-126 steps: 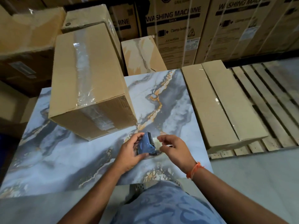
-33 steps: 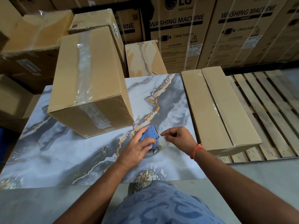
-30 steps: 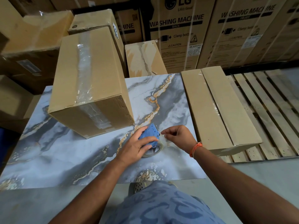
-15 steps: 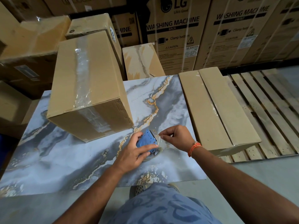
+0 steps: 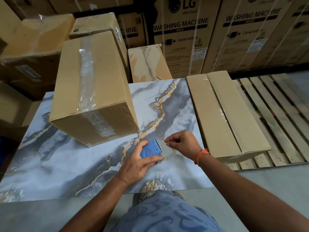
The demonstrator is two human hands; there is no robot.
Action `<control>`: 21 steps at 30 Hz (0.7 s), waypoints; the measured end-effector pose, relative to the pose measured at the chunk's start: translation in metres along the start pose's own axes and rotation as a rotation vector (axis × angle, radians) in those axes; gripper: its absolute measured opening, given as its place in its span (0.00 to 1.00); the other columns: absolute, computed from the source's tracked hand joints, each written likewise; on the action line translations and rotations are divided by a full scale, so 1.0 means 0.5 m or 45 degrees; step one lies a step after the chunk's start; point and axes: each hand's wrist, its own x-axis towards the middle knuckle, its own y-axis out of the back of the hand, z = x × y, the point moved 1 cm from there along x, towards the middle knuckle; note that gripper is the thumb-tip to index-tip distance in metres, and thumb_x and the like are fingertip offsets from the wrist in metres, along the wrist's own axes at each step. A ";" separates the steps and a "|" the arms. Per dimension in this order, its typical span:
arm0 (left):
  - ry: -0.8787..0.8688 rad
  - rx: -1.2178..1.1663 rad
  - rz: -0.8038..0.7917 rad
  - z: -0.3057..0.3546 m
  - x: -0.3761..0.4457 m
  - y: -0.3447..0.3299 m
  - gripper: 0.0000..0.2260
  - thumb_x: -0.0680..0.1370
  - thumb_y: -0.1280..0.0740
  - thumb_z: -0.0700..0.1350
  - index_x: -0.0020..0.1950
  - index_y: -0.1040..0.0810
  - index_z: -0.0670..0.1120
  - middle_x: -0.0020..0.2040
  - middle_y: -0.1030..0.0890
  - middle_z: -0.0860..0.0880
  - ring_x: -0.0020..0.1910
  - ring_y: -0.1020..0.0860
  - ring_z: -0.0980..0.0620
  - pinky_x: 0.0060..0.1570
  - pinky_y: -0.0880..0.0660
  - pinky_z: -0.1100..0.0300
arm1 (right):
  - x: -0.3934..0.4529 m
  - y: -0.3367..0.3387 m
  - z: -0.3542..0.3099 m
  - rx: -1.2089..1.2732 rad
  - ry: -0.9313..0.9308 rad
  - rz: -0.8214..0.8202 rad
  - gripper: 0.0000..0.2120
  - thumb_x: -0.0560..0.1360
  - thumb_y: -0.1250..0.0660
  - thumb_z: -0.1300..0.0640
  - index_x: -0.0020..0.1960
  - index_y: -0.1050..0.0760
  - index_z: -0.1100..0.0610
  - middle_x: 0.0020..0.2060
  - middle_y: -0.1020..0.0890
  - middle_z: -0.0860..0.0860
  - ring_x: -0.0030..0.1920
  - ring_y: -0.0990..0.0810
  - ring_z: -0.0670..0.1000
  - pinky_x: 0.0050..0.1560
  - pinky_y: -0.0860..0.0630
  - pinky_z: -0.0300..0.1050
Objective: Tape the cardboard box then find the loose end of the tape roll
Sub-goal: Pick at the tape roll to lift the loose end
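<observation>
On the marbled slab (image 5: 66,164), stacked cartons (image 5: 180,39) behind.

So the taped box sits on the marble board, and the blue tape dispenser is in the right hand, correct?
Not quite. The head view shows the blue tape dispenser in the left hand; the right hand pinches the clear tape beside it. The taped box does sit on the marble board.
</observation>
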 end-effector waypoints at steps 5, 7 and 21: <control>0.019 -0.006 0.022 -0.019 -0.023 0.020 0.15 0.81 0.33 0.46 0.64 0.18 0.62 0.71 0.33 0.40 0.72 0.32 0.42 0.73 0.33 0.57 | -0.001 -0.031 -0.015 0.032 -0.013 0.002 0.05 0.73 0.25 0.60 0.48 0.13 0.54 0.41 0.12 0.51 0.43 0.14 0.45 0.46 0.21 0.33; 0.038 -0.026 0.028 -0.024 -0.028 0.023 0.15 0.81 0.32 0.46 0.64 0.19 0.63 0.71 0.33 0.40 0.73 0.32 0.41 0.72 0.30 0.52 | 0.001 -0.040 -0.021 0.022 -0.006 -0.007 0.06 0.73 0.26 0.61 0.48 0.13 0.55 0.41 0.12 0.53 0.44 0.14 0.49 0.50 0.19 0.40; -0.110 0.126 -0.059 -0.026 -0.020 0.007 0.13 0.81 0.31 0.47 0.64 0.18 0.60 0.70 0.32 0.38 0.65 0.28 0.42 0.55 0.21 0.53 | -0.001 -0.026 -0.058 -0.134 0.065 0.016 0.04 0.73 0.25 0.58 0.47 0.13 0.55 0.42 0.12 0.49 0.43 0.14 0.44 0.45 0.21 0.31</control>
